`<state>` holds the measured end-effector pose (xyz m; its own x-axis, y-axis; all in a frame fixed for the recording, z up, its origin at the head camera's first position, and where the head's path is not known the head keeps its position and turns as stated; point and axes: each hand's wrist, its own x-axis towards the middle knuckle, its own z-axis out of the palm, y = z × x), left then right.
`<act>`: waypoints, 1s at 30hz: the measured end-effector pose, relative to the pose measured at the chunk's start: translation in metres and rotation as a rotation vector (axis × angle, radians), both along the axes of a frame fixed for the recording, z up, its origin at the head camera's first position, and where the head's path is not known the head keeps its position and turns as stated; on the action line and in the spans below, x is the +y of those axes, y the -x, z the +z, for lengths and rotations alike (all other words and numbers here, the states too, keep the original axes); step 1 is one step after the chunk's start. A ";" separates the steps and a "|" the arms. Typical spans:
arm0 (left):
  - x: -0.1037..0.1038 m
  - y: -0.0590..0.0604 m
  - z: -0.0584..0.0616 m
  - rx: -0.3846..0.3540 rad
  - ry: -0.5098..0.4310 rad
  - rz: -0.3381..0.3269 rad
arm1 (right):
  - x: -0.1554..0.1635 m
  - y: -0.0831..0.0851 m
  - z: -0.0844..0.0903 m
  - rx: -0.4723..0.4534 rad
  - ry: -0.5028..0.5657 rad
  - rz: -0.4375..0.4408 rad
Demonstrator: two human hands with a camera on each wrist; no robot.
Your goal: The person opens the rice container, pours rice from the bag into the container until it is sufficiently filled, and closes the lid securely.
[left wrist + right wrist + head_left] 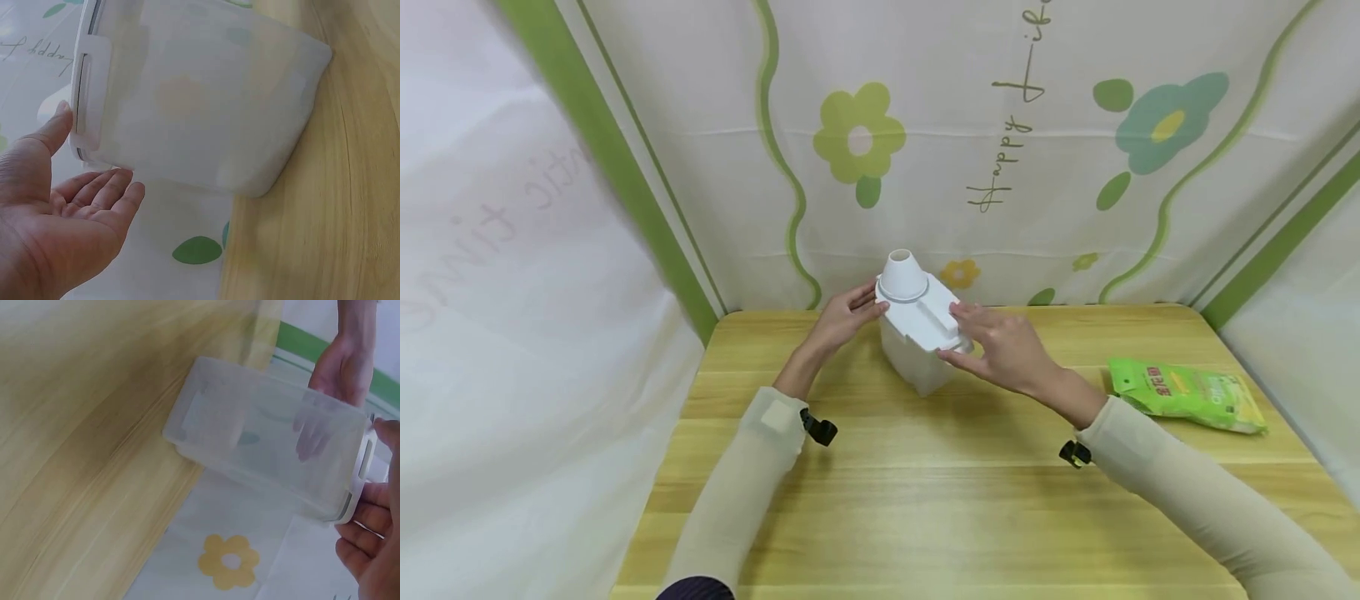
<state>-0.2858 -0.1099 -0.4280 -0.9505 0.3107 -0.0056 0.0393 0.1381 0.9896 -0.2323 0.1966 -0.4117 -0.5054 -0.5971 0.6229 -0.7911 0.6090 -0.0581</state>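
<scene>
A translucent plastic storage container (906,358) stands upright toward the far edge of the table. On top is a white lid (934,321) with a hollow white cone (902,277) at its left end. My left hand (846,315) is at the container's left, thumb at the lid's rim, fingers fairly straight along the side. Its palm faces the clear wall in the left wrist view. My right hand (1003,346) grips the lid's right end, thumb at the near edge and fingers over the far side. Part of the lid is hidden under those fingers.
A green and yellow packet (1187,395) lies at the table's right side. The wooden table (917,508) ends at a white curtain (700,125) printed with flowers behind it. More white fabric hangs at left and right. A dark rounded thing (696,588) shows at the bottom left.
</scene>
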 end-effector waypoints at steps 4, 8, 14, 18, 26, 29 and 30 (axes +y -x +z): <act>0.002 0.002 0.000 -0.020 0.006 0.012 | -0.007 -0.007 0.001 0.041 -0.023 -0.036; 0.004 0.003 0.000 -0.032 0.010 0.014 | -0.015 -0.013 0.001 0.069 -0.047 -0.071; 0.006 0.005 -0.001 -0.033 -0.019 0.018 | -0.028 -0.021 -0.001 0.145 -0.105 -0.105; 0.007 0.005 -0.001 -0.026 -0.015 0.039 | -0.033 -0.025 -0.001 0.170 -0.123 -0.116; 0.009 -0.003 0.008 0.101 0.154 0.099 | -0.023 -0.021 -0.001 0.102 -0.088 -0.040; 0.009 -0.011 0.015 0.191 0.272 0.108 | -0.012 -0.013 -0.001 0.047 -0.040 0.007; 0.010 -0.014 0.017 0.217 0.310 0.107 | -0.008 -0.009 0.000 0.025 -0.029 0.021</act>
<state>-0.2722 -0.1000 -0.4106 -0.9668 0.2248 0.1213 0.2125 0.4441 0.8704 -0.2233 0.1890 -0.4120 -0.4772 -0.6256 0.6171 -0.8046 0.5934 -0.0206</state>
